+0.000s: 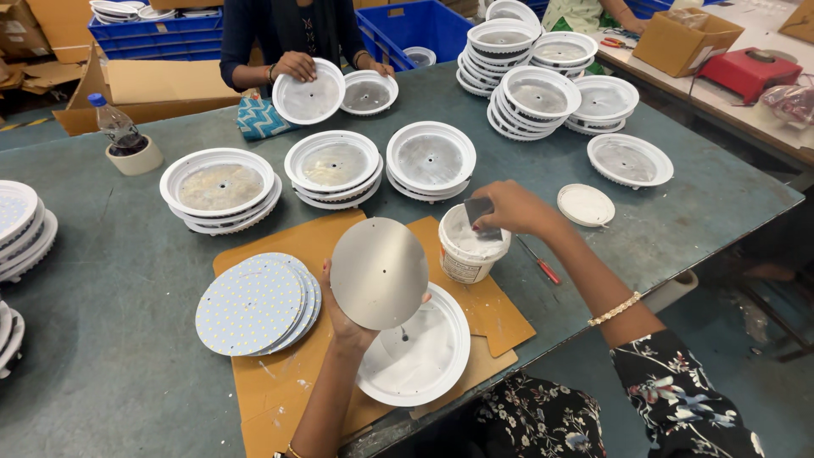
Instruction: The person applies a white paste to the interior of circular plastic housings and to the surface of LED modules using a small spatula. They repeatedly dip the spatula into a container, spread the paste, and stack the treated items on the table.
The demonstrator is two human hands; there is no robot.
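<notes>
Gripping from behind, the left hand (343, 315) holds up a round silver disc (379, 272), with the fingers hidden at the back and the thumb side near the bottom edge. That disc is tilted up just over a white round housing (424, 356), which lies flat on brown cardboard (280, 382).

Take the white tub (469, 246) as the main spot. It stands on the cardboard, just right of the silver disc. The right hand (517, 208) is over the tub and pinches a small grey scraper (479, 212), whose lower end dips into the white paste inside. A red screwdriver (543, 265) lies just right of the tub. A white lid (585, 204) lies flat a bit farther right. Left of the tub, past the silver disc, sits a stack of round boards with tiny dots (254, 304). Behind the tub are three low piles of white housings (335, 165) in a row on the green table (102, 280). Far behind the tub, another person's hands (295, 66) hold two more white housings. Far left and behind stand a dark drink bottle (114, 125) and a roll of tape (136, 159).
</notes>
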